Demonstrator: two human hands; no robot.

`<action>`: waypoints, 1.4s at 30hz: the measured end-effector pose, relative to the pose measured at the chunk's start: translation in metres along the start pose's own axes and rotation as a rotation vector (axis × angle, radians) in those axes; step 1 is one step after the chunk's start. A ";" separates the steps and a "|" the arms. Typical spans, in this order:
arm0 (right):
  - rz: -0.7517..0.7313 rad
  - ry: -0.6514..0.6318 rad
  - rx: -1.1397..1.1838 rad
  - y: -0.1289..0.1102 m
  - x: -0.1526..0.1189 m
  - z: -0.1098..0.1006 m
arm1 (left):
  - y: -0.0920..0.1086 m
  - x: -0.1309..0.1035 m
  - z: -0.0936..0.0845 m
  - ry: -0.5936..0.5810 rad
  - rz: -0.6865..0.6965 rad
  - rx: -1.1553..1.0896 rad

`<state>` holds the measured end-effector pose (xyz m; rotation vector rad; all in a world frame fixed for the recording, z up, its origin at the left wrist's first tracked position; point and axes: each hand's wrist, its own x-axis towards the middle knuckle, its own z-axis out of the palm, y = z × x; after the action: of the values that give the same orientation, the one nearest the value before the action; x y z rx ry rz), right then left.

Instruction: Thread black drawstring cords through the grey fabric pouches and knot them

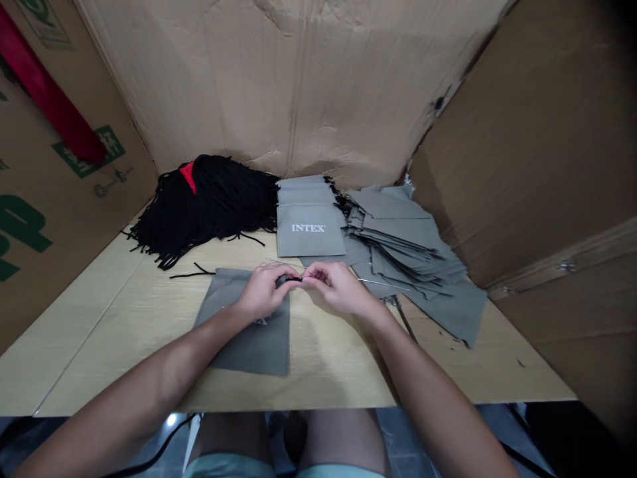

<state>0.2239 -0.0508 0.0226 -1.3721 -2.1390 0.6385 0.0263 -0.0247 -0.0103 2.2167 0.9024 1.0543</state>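
Observation:
My left hand point(263, 289) and my right hand point(334, 285) meet at the middle of the table, fingertips pinched on a short black cord point(294, 279) between them. A thin metal wire point(381, 285) sticks out to the right from behind my right hand; whether those fingers hold it too is hidden. Under my left hand and wrist lies a flat grey fabric pouch point(249, 352), its white print mostly covered. From its upper left corner trails a black cord end point(192, 272).
A big bundle of black cords point(213, 199) with a red band point(188, 177) lies at the back left. Beside it are stacked grey INTEX pouches point(311, 242), then a loose heap of grey pouches point(423, 245). Cardboard walls point(279, 86) enclose the table point(124, 358).

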 end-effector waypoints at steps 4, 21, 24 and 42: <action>-0.003 -0.003 0.002 0.001 -0.001 -0.004 | 0.001 0.001 0.000 -0.029 0.009 0.042; 0.073 -0.078 0.193 0.022 -0.001 -0.018 | 0.001 0.000 -0.007 -0.223 0.014 0.213; 0.080 -0.038 0.194 0.029 -0.002 -0.023 | 0.001 0.005 -0.018 -0.089 -0.051 0.150; -0.052 0.076 -0.125 0.012 0.009 0.014 | -0.069 -0.017 -0.110 -0.159 -0.305 -0.031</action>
<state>0.2196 -0.0397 0.0061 -1.3774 -2.1772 0.4323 -0.0949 0.0257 -0.0036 2.0230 1.1009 0.7352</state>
